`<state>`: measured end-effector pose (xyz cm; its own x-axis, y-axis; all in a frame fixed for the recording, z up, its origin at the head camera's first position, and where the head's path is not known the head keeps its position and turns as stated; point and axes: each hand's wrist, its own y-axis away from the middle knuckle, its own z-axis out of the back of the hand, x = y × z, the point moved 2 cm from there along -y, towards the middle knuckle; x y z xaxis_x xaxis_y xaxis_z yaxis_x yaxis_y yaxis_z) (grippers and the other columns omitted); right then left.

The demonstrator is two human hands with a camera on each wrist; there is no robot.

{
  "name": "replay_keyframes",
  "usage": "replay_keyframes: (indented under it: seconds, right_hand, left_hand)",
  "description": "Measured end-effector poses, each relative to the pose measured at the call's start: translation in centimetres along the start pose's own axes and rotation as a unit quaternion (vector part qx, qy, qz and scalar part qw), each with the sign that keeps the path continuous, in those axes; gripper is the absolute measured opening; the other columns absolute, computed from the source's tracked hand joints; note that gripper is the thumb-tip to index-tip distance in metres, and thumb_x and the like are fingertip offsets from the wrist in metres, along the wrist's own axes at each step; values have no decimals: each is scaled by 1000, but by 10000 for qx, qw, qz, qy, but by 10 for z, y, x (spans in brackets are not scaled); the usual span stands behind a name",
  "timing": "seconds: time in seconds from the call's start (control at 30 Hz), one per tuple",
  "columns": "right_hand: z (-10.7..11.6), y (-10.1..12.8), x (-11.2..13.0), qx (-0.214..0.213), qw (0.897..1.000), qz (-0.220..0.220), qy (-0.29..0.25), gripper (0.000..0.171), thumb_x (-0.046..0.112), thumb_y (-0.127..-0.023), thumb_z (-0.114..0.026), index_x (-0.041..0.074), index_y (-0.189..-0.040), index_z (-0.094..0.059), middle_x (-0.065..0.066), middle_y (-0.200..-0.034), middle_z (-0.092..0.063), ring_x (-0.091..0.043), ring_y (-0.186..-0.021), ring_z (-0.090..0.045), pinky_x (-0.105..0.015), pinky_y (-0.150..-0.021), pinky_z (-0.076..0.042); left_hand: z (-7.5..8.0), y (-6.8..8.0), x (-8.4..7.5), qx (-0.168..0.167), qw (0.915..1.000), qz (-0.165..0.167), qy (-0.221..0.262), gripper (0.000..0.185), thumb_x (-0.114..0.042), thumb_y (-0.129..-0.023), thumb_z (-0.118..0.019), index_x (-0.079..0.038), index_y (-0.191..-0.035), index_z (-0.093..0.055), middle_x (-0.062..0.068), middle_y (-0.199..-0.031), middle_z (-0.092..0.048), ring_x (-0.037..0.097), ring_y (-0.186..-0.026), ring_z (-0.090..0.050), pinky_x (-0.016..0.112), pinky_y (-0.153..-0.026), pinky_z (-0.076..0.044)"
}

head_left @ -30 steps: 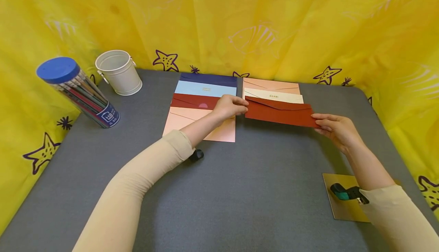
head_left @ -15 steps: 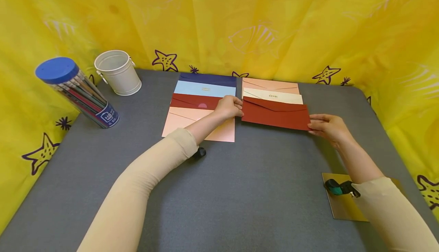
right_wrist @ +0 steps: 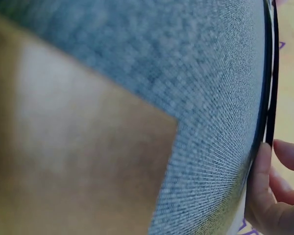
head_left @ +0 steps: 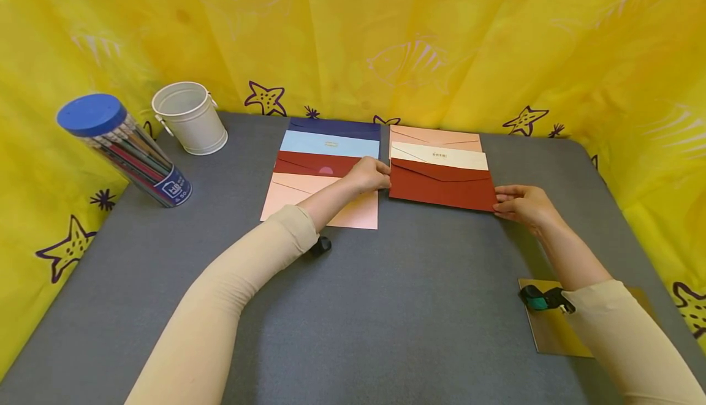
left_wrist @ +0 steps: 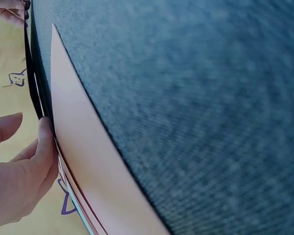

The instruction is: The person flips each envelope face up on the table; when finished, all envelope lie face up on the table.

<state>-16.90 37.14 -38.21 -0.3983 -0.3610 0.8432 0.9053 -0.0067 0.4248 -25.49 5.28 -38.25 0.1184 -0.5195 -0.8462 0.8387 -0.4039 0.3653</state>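
Note:
A dark red envelope (head_left: 441,185) lies flap-up at the front of the right-hand row, overlapping a cream envelope (head_left: 441,155) and a peach one (head_left: 436,135). My left hand (head_left: 372,175) pinches its left edge; my right hand (head_left: 518,203) pinches its right front corner. In the left wrist view the fingers (left_wrist: 41,147) sit against the envelope's thin edge beside the pink envelope (left_wrist: 88,161). In the right wrist view a finger and thumb (right_wrist: 262,171) close on the edge. A left-hand row holds navy (head_left: 333,128), light blue (head_left: 330,144), dark red (head_left: 311,163) and pink (head_left: 320,200) envelopes.
A white metal bucket (head_left: 190,117) and a leaning pencil tube with a blue lid (head_left: 124,147) stand at the back left of the grey table (head_left: 386,307). A gold card (head_left: 551,331) lies at the front right under my right forearm. Yellow cloth walls surround the table.
The dark red envelope has shifted left and settled level onto the right-hand row, squared up with the cream one. Both hands moved along with it, still at its ends.

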Motion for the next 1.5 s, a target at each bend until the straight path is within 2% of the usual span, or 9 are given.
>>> replay_keyframes:
  seconds: [0.23, 0.4, 0.53, 0.63, 0.83, 1.03, 1.27, 1.37, 1.5]
  right_hand:
    - [-1, 1, 2, 2, 9989, -222, 413, 61, 5, -100, -51, -11, -151, -23, -1, -119, -51, 12, -82, -60, -15, -80, -57]
    - [0, 2, 6, 63, 9985, -314, 455, 63, 13, -101, -53, -10, -151, -24, 15, -101, -59, 13, -81, -59, -15, -79, -56]
    - [0, 3, 8, 183, 9989, -278, 327, 63, 13, -101, -51, -13, -150, -22, 27, -83, -59, 10, -81, -59, -14, -77, -56]
    - [4, 6, 9, 239, 9989, -215, 348, 64, 14, -101, -51, -14, -150, -21, 26, -86, -58, 10, -83, -59, -15, -79, -56]
    - [19, 16, 7, 233, 9966, -31, 792, 65, 22, -103, -50, -13, -150, -22, 18, -107, -51, 11, -88, -59, -16, -83, -56]
    - [38, 31, 4, 140, 9922, 218, 1220, 65, 24, -102, -53, -14, -147, -27, 33, -101, -49, 13, -87, -60, -15, -81, -56]
    - [67, 49, -5, -22, 9897, 444, 1359, 13, 21, -100, -58, 27, -112, -59, 36, -95, -57, 11, -86, -61, -13, -74, -55]
    - [81, 57, -10, 20, 9885, 456, 1439, 25, 17, -100, -57, 42, -99, -60, 31, -93, -61, 8, -84, -62, -13, -71, -55]
    - [96, 68, -22, 64, 9819, 303, 1871, 16, 18, -101, -56, 32, -108, -61, 36, -91, -58, 13, -84, -60, -12, -70, -53]
  left_hand:
    - [-2, 3, -1, 108, 9999, 15, 76, 45, -5, -92, -60, 5, -136, -55, 18, -144, -55, 20, -105, -64, 33, -102, -53]
    - [-2, 5, -3, 30, 9997, -28, -233, 45, -8, -93, -58, 3, -136, -56, 15, -140, -58, 13, -91, -58, 26, -92, -53]
    - [-1, 5, -5, -121, 9977, -140, -656, 35, -9, -91, -57, 1, -124, -65, 8, -109, -67, 10, -79, -51, 18, -71, -45]
    - [-1, 5, -8, -260, 9944, -260, -990, 22, -9, -90, -57, 2, -106, -69, 4, -91, -58, 13, -77, -45, 20, -64, -37]
    - [-11, 10, -16, -329, 9920, -485, -1115, 40, -13, -94, -55, 0, -131, -60, 12, -135, -60, 26, -124, -56, 36, -102, -50]
    - [-38, 19, -29, 72, 9944, -677, -807, 44, -13, -94, -56, 0, -136, -55, 13, -140, -58, 27, -130, -55, 38, -109, -47]
    - [-83, 36, -47, 679, 9929, -765, -612, 41, -13, -93, -60, -2, -133, -60, 10, -136, -63, 20, -116, -61, 23, -91, -49]
    - [-103, 41, -52, 1085, 9907, -777, -260, 42, -10, -92, -60, 1, -133, -59, 11, -137, -62, 18, -104, -63, 17, -78, -47]
    - [-130, 48, -57, 1629, 9841, -665, 229, 42, -6, -91, -60, 3, -132, -59, 13, -135, -63, 15, -91, -66, 12, -69, -46]
